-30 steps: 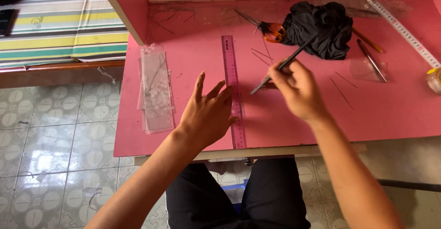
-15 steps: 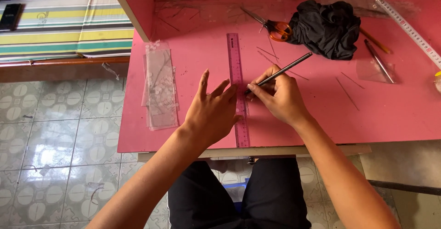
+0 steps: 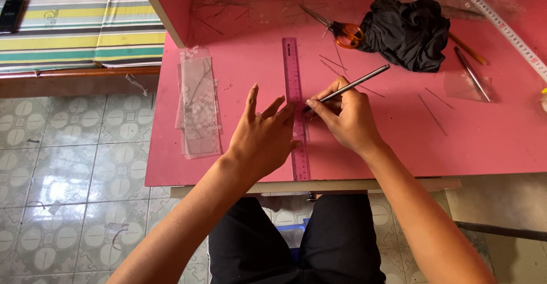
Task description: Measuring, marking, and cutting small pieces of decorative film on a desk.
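- Left hand [image 3: 265, 139]: lies flat on the near half of the ruler [image 3: 295, 99]. Fingers are spread; the fingertips press on the strip and the thumb points away from the body.
- Right hand [image 3: 345, 116]: just right of the ruler, touching its right edge. Thumb and fingers pinch the pencil [image 3: 356, 83] near its tip.
- Pencil: the tip meets the right edge of the ruler about midway along it. The shaft slants up and to the right, away from the body.
- Ruler: a pink strip flat on the pink table [image 3: 399, 147]. Its long axis runs from the near table edge straight away from the body; the far end points toward the scissors [image 3: 336, 29].
- Technique, as a judgement: keep downward pressure spread along the ruler so it cannot pivot. Hold the tip against the edge at a constant tilt.
- Left of the ruler: a clear plastic sheet [image 3: 198, 101], lying parallel to it and apart from it.
- Far right: a black cloth [image 3: 407, 33], well apart from both hands.
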